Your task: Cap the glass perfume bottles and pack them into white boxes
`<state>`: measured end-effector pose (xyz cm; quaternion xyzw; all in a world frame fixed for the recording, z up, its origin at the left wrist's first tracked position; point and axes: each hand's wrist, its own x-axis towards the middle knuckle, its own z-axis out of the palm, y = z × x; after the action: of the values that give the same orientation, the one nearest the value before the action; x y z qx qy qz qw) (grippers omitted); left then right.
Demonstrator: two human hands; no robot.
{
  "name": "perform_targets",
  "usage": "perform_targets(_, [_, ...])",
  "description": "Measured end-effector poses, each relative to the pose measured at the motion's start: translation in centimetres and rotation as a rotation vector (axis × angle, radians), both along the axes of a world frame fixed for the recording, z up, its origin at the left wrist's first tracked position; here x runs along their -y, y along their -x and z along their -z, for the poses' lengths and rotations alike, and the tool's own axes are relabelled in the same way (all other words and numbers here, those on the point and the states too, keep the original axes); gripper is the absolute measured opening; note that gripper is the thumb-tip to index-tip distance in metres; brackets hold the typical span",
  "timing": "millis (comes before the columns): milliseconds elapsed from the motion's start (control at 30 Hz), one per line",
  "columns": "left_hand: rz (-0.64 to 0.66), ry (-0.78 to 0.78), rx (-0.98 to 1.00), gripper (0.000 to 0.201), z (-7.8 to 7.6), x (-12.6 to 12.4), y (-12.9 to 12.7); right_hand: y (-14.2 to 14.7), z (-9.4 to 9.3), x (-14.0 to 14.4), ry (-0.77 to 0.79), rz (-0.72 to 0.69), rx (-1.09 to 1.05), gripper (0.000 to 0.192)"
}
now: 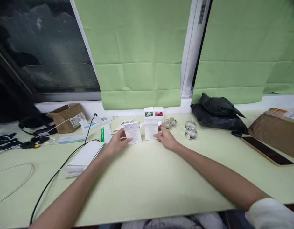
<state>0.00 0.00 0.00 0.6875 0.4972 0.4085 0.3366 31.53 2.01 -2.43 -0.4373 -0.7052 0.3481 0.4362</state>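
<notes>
- Two small white cartons stand side by side at the far middle of the pale green table (147, 184): left carton (133, 133) with its top flap open, right carton (151, 130) likewise flapped open.
- Left hand (117, 143) rests against the left carton's near-left side, fingers curled loosely round it; contact is plain, but whether it is a firm hold I cannot tell.
- Right hand (168, 139) sits at the right carton's right edge, fingertips touching the face, hand fairly flat rather than clasped.
- Judgement: the step in hand looks like steadying or squaring the two open cartons. A next move would call for a proper pinch on one carton while the other hand keeps the second from tipping.
- Just behind: two sealed boxes with picture labels (153, 112), one green, one red, against the wall.
- Right of the cartons: small shiny wrapped items (190, 129), some just beside the right hand.
- Left: flat white box (84, 156) with a black cable (66, 163) running past it; brown parcel (68, 117); leaflets and a green-striped packet.
- Right: black plastic bag (216, 111), dark phone (266, 150), brown package at the frame edge, cut off.
- Hard to make out: print on the cartons is too small to read, their contents are hidden, and the left-hand clutter is in shadow.
</notes>
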Motion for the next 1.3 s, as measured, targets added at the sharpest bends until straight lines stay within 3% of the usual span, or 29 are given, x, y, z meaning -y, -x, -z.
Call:
perform_targets(400, [-0.061,-0.085,-0.029,0.057,0.3,0.5,-0.3,-0.9,-0.3,0.6,0.068,-0.035,0.031,0.036])
perform_targets(567, [-0.060,-0.097,-0.046,0.065,0.4,0.8,-0.5,-0.9,0.0,0.3,0.049,-0.054,0.036,0.038])
perform_targets(700, [-0.104,-0.180,-0.091,0.080,0.0,1.4,-0.8,-0.9,0.1,0.8,0.024,0.008,0.030,0.057])
perform_targets(800, [-0.152,-0.376,-0.128,0.088,-0.9,1.9,-0.8,-1.2,-0.3,2.5,-0.028,0.094,0.020,0.066])
perform_targets(933, [-0.265,-0.840,-0.181,0.083,-2.1,2.5,-0.5,-3.2,-1.8,5.4,-0.237,0.160,0.154,0.045])
perform_targets(1033, [-0.330,-1.093,-0.236,0.073,-2.4,3.4,-1.2,-6.6,-3.1,6.5,-0.396,0.211,0.275,0.036])
perform_targets(1100, [-0.284,-1.151,-0.293,0.068,-2.3,4.1,-2.3,-9.5,-3.7,6.4,-0.549,0.358,0.331,0.028])
perform_targets(1167, [-0.120,-1.147,-0.364,0.066,-2.2,5.0,-4.0,-12.6,-4.0,5.9,-0.657,0.551,0.337,0.025])
perform_targets(1233, [0.095,-1.115,-0.454,0.064,-2.2,5.9,-5.8,-15.3,-4.1,5.2,-0.669,0.728,0.238,0.028])
perform_targets(1300, [0.249,-1.033,-0.542,0.055,-2.2,6.7,-7.6,-17.4,-4.0,4.6,-0.629,0.766,0.183,0.033])
